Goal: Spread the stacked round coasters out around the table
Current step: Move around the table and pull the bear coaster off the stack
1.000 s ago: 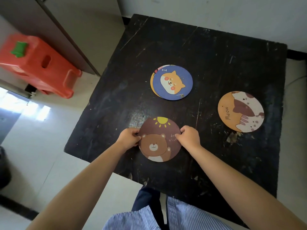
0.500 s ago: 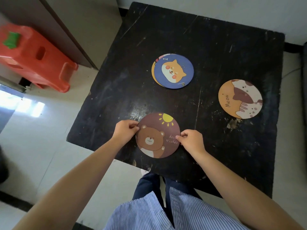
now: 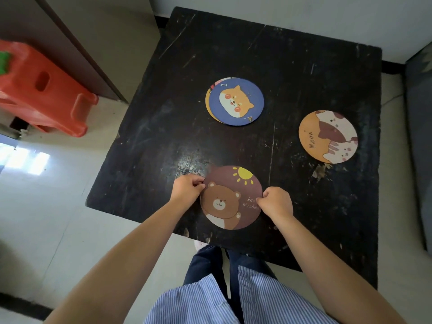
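A brown bear coaster (image 3: 231,197) lies flat near the front edge of the black table (image 3: 304,73). My left hand (image 3: 187,189) pinches its left rim and my right hand (image 3: 275,202) pinches its right rim. Farther back in the middle sits a small stack of coasters (image 3: 235,101) with a blue dog coaster on top; edges of others show under its left side. An orange cat coaster (image 3: 327,136) marked "Meow" lies alone at the right.
An orange plastic stool (image 3: 42,90) stands on the floor to the left of the table. A dark cabinet side (image 3: 77,43) runs behind it. A grey cushion edge (image 3: 420,136) borders the table's right side.
Both hands have turned the bear coaster slightly clockwise while keeping it near the front edge. The camera view has shifted a little. The other coasters have not moved.
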The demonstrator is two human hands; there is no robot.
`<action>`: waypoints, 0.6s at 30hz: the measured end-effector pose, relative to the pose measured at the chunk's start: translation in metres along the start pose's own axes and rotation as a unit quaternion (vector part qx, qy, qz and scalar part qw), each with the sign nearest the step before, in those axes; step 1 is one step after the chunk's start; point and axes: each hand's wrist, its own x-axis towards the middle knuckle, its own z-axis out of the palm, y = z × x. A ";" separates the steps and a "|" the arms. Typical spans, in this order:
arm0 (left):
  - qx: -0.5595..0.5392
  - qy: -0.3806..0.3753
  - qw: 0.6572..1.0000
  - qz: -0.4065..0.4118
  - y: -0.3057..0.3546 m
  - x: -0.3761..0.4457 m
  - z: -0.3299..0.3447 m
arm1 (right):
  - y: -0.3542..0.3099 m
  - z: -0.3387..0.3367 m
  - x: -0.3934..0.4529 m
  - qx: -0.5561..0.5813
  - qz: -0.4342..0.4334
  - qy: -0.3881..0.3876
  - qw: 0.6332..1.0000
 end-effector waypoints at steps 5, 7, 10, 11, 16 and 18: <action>0.016 0.024 1.000 0.002 0.006 -0.002 0.005 | 0.006 0.002 0.001 0.013 -0.018 0.011 1.000; 0.034 0.027 0.999 0.005 0.008 -0.002 0.006 | 0.007 0.003 0.000 0.010 -0.028 0.011 0.999; 0.069 0.021 0.997 0.007 0.010 -0.001 0.008 | 0.007 0.002 -0.001 -0.006 -0.035 0.015 0.999; 0.084 0.020 0.996 0.006 0.011 -0.001 0.008 | 0.006 0.001 -0.001 -0.014 -0.034 0.016 0.999; 0.138 0.021 0.990 0.005 0.012 -0.001 0.009 | 0.004 -0.005 0.000 -0.085 -0.024 0.017 0.996; 0.148 0.020 0.989 0.015 0.011 -0.002 0.010 | 0.002 -0.007 0.002 -0.101 -0.047 0.027 0.993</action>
